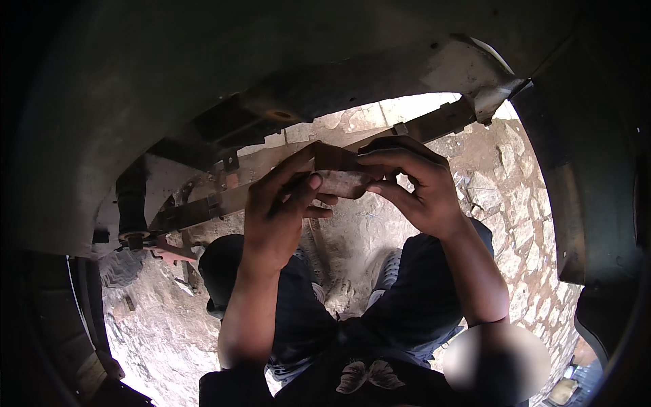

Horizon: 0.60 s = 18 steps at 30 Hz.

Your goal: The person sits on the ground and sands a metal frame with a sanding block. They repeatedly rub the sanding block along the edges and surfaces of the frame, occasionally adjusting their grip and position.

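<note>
Both hands are raised in front of me beneath a vehicle's wheel arch. Between them is a small pale, worn block [342, 184] with rounded ends. A reddish-brown sheet [333, 156], which looks like sandpaper, stands behind the block's upper edge; whether it is wrapped around the block is unclear. My left hand [278, 213] grips the block's left end, thumb on the near face and fingers behind and below. My right hand [419, 188] pinches the right end with its thumb and fingertips, its upper fingers touching the sheet.
The dark wheel arch [152, 76] curves overhead. Beyond my hands runs a leaf spring [440, 122], with a shock absorber [133, 203] hanging at left. A body panel [595, 168] rises at right. Below are my knees and uneven stone paving [521, 224].
</note>
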Each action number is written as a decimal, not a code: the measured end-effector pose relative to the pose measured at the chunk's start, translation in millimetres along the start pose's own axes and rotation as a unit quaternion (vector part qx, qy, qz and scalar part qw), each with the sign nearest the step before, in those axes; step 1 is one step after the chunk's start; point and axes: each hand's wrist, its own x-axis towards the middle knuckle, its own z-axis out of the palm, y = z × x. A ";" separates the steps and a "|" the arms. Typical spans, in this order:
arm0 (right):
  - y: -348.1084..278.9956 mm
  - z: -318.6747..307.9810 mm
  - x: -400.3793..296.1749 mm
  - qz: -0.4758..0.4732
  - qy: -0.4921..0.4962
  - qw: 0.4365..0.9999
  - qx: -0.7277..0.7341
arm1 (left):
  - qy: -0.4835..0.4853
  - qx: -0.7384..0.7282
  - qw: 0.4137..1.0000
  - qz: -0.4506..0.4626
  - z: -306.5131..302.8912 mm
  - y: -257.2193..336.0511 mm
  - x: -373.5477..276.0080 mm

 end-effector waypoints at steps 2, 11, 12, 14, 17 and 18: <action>1.0 3.3 -2.7 -0.003 0.005 1.000 0.004 | 0.010 -0.029 1.000 -0.004 1.5 -2.6 -1.9; 5.1 10.5 -4.2 -0.072 -0.013 0.996 -0.059 | 0.011 -0.028 0.998 -0.049 10.4 5.4 0.6; 2.4 15.6 -8.3 -0.028 -0.009 1.000 -0.004 | 0.007 -0.014 1.000 -0.020 9.4 -1.5 -0.8; 5.5 14.6 -5.3 -0.079 0.010 0.996 -0.037 | 0.003 0.026 1.000 0.000 5.7 -3.9 -1.8; 1.6 13.9 -3.8 -0.084 0.013 0.995 -0.046 | -0.008 -0.059 0.998 -0.018 -6.3 -5.5 -4.7; 2.8 12.1 -7.3 -0.085 0.007 0.996 -0.037 | -0.016 -0.067 0.997 -0.033 -8.4 -4.2 -7.5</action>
